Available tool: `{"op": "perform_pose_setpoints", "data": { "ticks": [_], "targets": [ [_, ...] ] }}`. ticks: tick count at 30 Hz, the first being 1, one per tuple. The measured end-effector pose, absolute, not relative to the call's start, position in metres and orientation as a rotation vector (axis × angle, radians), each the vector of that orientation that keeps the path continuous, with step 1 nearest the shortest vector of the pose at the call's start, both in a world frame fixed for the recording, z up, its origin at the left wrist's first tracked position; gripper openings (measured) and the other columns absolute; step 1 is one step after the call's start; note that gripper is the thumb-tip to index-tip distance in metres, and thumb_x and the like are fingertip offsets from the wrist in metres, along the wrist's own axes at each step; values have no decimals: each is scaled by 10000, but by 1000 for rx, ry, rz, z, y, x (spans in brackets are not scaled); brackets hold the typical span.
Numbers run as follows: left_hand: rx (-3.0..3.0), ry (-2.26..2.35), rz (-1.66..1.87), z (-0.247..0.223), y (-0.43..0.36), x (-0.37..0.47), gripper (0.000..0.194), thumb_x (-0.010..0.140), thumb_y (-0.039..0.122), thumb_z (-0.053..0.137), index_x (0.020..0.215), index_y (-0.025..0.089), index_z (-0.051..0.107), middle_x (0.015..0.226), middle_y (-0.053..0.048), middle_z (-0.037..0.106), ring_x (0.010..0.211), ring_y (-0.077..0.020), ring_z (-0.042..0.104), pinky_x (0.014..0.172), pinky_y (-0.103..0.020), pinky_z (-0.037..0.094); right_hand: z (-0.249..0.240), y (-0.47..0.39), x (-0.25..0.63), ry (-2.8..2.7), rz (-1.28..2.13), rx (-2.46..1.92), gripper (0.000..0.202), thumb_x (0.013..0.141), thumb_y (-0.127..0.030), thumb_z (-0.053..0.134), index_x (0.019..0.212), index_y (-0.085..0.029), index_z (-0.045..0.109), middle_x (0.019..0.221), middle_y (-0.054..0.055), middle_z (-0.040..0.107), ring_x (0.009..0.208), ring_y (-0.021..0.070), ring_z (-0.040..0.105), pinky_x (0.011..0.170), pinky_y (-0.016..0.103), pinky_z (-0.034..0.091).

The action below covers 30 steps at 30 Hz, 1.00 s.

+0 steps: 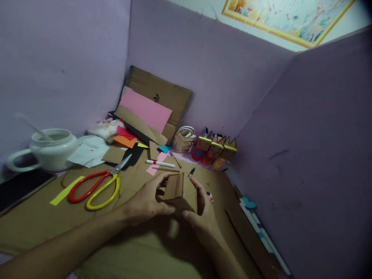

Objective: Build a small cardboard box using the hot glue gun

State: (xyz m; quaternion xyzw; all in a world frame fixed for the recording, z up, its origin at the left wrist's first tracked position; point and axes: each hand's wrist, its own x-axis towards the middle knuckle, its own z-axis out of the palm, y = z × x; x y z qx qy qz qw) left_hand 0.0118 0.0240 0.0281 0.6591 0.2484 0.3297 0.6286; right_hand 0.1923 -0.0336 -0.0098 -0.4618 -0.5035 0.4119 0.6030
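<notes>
There's the cardboard box (188, 197), lower centre of the frame, held snugly between left hand (143, 203) and right hand (205, 219), thumbs at its near side, fingers curled around, neither hand nearer, long axis unclear.

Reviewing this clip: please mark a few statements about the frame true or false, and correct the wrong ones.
1. The left hand and right hand both hold the cardboard box. True.
2. Both handle loops of the scissors are red. False: one loop is red, the other yellow.
3. The phone lies to the right of the box. False: the phone lies at the left edge of the view.
4. The pot is white and has a side handle. True.
5. The large sheet by the wall is green. False: the sheet is pink.
</notes>
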Motion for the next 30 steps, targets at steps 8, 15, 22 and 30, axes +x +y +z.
{"op": "perform_pose_setpoints", "data": {
  "ticks": [8, 15, 22, 30],
  "targets": [
    [1653, 676, 772, 33, 24, 8, 734, 565, 153, 736, 1245, 191, 462, 1219, -102, 576, 1068, -284, 566, 867, -395, 495, -14, -37, 193, -1288, 1030, -950, 940, 614, -471, 815, 1403, -330, 326, 1465, 96, 372, 1339, 306, 378, 1065, 462, 339],
    [1668, 666, 765, 31, 24, 11, 688, 589, 152, 738, 1218, 206, 465, 1167, -80, 597, 1026, -256, 596, 875, -390, 488, -12, -37, 193, -1279, 807, -970, 1000, 631, -491, 798, 1446, -393, 228, 1442, 78, 407, 1304, 291, 415, 1028, 455, 370],
    [1316, 543, 684, 20, 36, 11, 807, 459, 46, 699, 1215, 194, 457, 1249, -96, 570, 1194, -295, 504, 981, -419, 404, -1, -37, 204, -963, 479, -1076, 216, 774, -416, 677, 784, -200, 682, 717, 6, 619, 646, 145, 581, 608, 256, 483],
    [1262, 579, 657, 22, 35, 12, 802, 424, 51, 675, 1185, 204, 477, 1307, -104, 531, 1243, -317, 446, 1035, -457, 323, 9, -45, 204, -887, 516, -1232, 443, 771, -499, 564, 498, -207, 372, 483, -65, 312, 437, 87, 293, 394, 209, 264]
  ]
}}
